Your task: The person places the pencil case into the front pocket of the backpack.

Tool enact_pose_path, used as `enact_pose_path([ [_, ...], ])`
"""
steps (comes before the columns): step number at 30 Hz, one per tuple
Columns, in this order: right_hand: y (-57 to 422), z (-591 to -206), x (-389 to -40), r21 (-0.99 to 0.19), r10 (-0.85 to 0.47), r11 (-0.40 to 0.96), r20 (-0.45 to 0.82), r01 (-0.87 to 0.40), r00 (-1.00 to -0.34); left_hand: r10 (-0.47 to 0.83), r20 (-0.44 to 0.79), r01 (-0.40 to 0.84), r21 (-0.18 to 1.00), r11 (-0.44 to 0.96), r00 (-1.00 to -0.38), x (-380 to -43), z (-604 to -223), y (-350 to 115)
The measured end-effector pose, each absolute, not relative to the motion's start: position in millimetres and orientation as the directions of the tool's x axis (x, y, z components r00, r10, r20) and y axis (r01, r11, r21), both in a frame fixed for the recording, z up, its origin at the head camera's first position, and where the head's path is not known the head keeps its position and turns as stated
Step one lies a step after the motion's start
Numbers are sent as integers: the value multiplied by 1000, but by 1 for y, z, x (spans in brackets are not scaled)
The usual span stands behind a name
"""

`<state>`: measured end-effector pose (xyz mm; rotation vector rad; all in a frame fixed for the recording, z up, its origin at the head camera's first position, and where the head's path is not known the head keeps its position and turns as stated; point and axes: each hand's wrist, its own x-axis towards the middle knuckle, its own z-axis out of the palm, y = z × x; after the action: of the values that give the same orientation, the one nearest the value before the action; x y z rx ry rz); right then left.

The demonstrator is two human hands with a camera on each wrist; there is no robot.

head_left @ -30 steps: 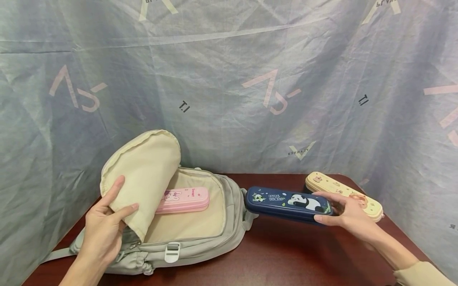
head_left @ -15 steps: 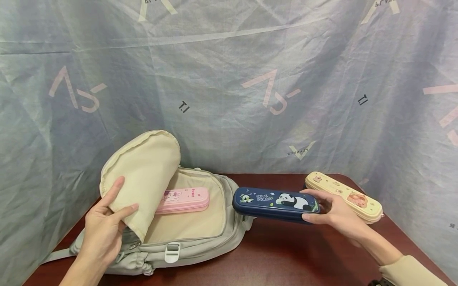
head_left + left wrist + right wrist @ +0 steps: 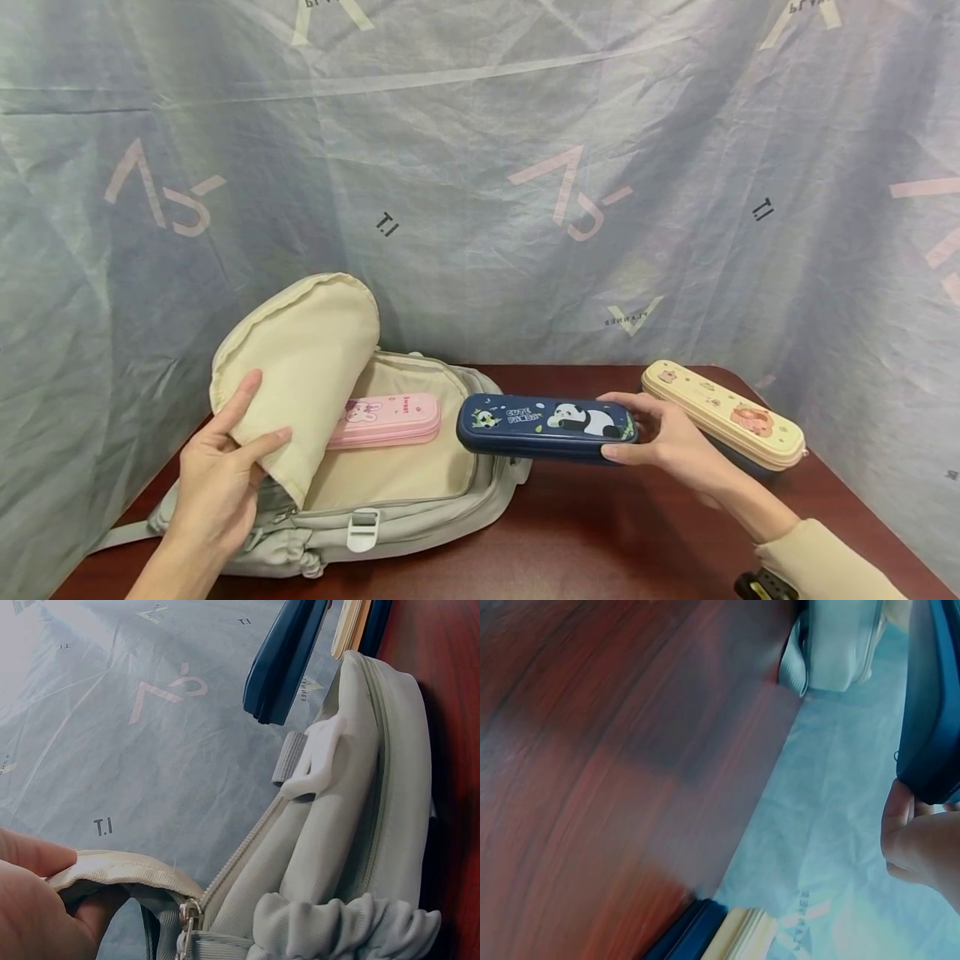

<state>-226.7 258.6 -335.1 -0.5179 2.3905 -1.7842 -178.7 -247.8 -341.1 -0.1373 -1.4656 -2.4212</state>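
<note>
Navy blue and glossy, a pencil case printed with a panda is held above the red-brown table, roughly level. In the head view its left end overlaps the right edge of an open grey backpack. The right hand grips the case's right end, thumb on the near side, fingers bent round the far side, parted only by its width. With the hold at one end, a firm grip should stop the other drooping; a little height would likely spare the zipped rim. The left hand grips the cream flap at its edge, thumb and forefinger apart; keeping it raised leaves the opening wide. Inside lies a pink case, partly behind the flap; cream lining beside it offers room. Well right of the backpack, a yellow case lies aslant, something dark blue against it. A grey-blue curtain stands behind, limiting movement at the back.
</note>
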Motion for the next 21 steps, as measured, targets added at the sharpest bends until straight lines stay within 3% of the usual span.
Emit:
enact_pose_path([
  [21, 209, -341, -243, -930, -396, 238, 171, -281, -902, -211, 248, 317, 851, -418, -946, -178, -341, -248],
])
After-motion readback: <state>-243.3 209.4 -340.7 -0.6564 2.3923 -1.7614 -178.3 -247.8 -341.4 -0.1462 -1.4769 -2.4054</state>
